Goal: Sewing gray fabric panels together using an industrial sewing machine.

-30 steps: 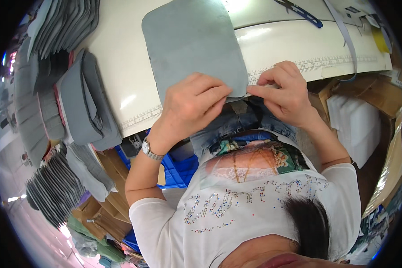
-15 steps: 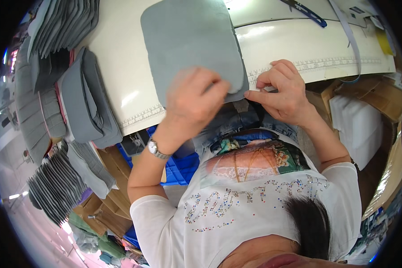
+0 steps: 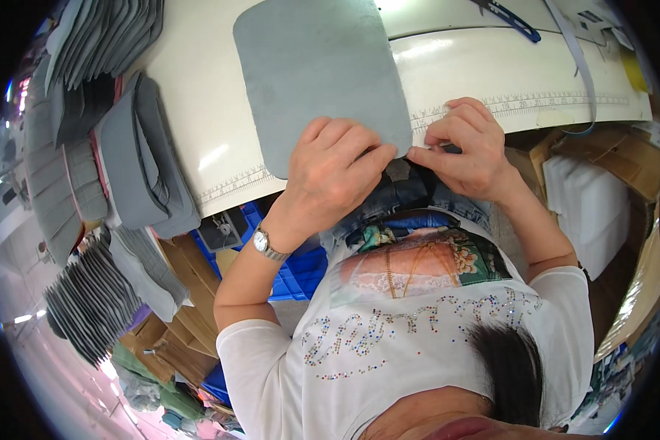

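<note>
A grey sheet [image 3: 315, 73] with rounded corners lies on the white table, its near edge at the table's front edge. My left hand [image 3: 337, 169] is closed at the near right part of that edge, thumb and fingers pinched together on it. Close by on the right, my right hand [image 3: 466, 150] pinches at the sheet's near right corner with thumb and forefinger; its other fingers are curled. A small dark patch shows within the right hand's curl, too hidden to name. The sheet's underside is out of sight.
Stacks of grey pieces [image 3: 106, 44] and folded grey pieces [image 3: 136, 154] stand at the left. A printed ruler scale [image 3: 521, 106] runs along the table's front. A blue-handled cutter [image 3: 513, 20] lies far right. Below right is a cardboard box with white sheets [image 3: 587, 213]; a blue crate [image 3: 301, 275] sits under the table.
My left hand has shifted slightly right, and its blur is gone. The sheet's offset upper layer now lines up with the lower one at the right and near edges. My right hand has barely moved.
</note>
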